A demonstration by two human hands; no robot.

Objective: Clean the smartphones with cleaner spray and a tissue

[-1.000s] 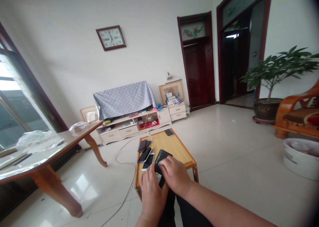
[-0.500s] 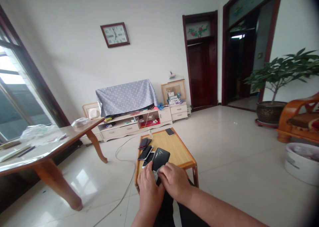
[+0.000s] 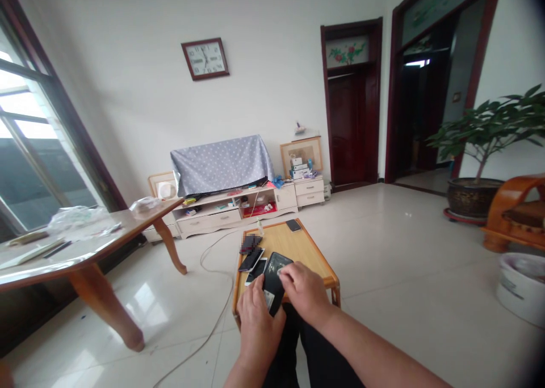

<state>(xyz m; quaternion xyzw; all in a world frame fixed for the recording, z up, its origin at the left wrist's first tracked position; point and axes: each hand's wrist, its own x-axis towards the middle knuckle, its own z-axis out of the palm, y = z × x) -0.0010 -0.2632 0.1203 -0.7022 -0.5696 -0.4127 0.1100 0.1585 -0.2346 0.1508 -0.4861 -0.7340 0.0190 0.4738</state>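
Observation:
A black smartphone (image 3: 276,280) is tilted over the near edge of the small wooden table, with a pale label-like patch on its lower part. My left hand (image 3: 259,313) is wrapped around the phone's lower end from the left. At the phone's upper right, my right hand (image 3: 304,290) has its fingers pinched together on its surface. Something small and whitish shows at those fingertips, too small to name. Beside the held phone lie a white-edged phone (image 3: 256,271) and a dark phone (image 3: 251,260). Another phone (image 3: 293,225) rests at the table's far edge.
The small table (image 3: 313,252) stands before my knees, with a small bottle (image 3: 260,227) at its back left. A larger table (image 3: 97,237) is on the left, and a cable (image 3: 204,342) runs across the floor. On the right are a white bucket (image 3: 522,289) and a potted plant (image 3: 474,198).
My right hand has moved from the phone's lower part up to its upper right, uncovering the pale patch. My left hand keeps its hold. The view has shifted slightly left.

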